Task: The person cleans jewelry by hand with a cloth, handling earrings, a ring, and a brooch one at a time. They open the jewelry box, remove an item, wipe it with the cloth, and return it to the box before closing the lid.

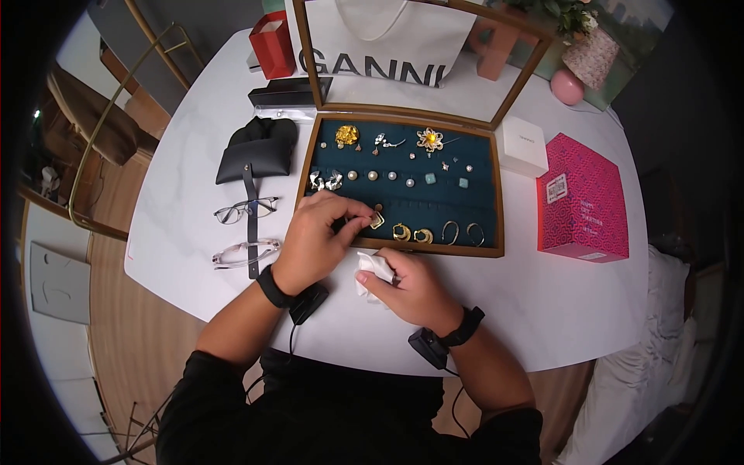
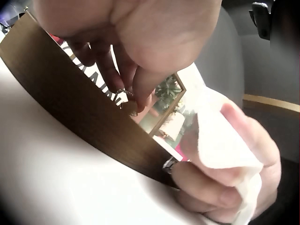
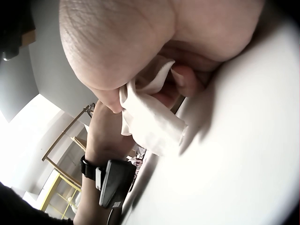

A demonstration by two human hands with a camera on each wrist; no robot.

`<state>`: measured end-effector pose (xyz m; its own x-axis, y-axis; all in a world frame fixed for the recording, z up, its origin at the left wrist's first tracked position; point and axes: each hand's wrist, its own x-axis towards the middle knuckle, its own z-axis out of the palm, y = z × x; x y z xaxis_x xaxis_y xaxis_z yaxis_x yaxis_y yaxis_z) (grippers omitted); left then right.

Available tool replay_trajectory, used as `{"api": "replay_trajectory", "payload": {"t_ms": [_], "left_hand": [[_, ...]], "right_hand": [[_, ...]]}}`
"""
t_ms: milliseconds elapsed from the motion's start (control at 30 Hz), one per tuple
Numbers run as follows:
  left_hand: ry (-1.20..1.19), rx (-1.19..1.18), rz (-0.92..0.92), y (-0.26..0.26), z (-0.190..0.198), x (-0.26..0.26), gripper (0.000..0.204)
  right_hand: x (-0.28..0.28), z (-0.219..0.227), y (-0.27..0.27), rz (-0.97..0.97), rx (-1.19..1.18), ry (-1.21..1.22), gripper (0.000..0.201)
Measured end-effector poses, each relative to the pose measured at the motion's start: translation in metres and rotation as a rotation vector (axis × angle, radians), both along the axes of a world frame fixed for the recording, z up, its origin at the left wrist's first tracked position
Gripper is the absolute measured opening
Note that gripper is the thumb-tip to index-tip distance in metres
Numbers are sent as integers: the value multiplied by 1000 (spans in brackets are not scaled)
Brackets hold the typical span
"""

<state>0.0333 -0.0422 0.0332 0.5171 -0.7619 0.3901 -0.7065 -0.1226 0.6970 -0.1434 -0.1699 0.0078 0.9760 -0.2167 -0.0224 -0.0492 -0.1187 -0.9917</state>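
My left hand (image 1: 319, 232) reaches over the front left of a wooden jewelry box (image 1: 502, 209) with a dark teal lining. Its thumb and index finger pinch a gold, diamond-shaped earring (image 1: 377, 221); the left wrist view shows the earring (image 2: 127, 110) at the fingertips. Just outside the box's front edge, my right hand (image 1: 411, 287) grips a crumpled white cloth (image 1: 373, 267), whose loose end hangs from the fingers in the right wrist view. Right of the pinched earring lie gold hoop earrings (image 1: 401, 232) and thin silver hoops (image 1: 450, 232). Pearl studs (image 1: 373, 176) line the middle row.
The box's glass lid (image 1: 518, 77) stands raised before a white paper bag (image 1: 387, 39). Eyeglasses (image 1: 246, 209), clear-framed glasses (image 1: 246, 253) and a black pouch (image 1: 256, 159) lie left. A white box (image 1: 523, 146) and pink box (image 1: 585, 201) stand right.
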Motion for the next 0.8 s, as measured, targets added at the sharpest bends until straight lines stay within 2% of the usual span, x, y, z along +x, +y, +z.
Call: {"api": "replay_trajectory", "payload": {"t_ms": [133, 267, 367, 567, 800], "left_hand": [[-16, -137, -64, -5, 4, -2, 17], [111, 26, 78, -1, -5, 7, 16], [-12, 45, 148, -1, -11, 11, 11], [-3, 36, 127, -1, -16, 16, 10], [-168, 40, 177, -5, -15, 18, 10]], "right_hand": [[0, -1, 0, -6, -3, -22, 22], [1, -2, 1, -6, -32, -35, 21], [1, -1, 1, -3, -66, -46, 21], [2, -3, 0, -6, -144, -67, 22], [2, -3, 2, -14, -175, -98, 22]]}}
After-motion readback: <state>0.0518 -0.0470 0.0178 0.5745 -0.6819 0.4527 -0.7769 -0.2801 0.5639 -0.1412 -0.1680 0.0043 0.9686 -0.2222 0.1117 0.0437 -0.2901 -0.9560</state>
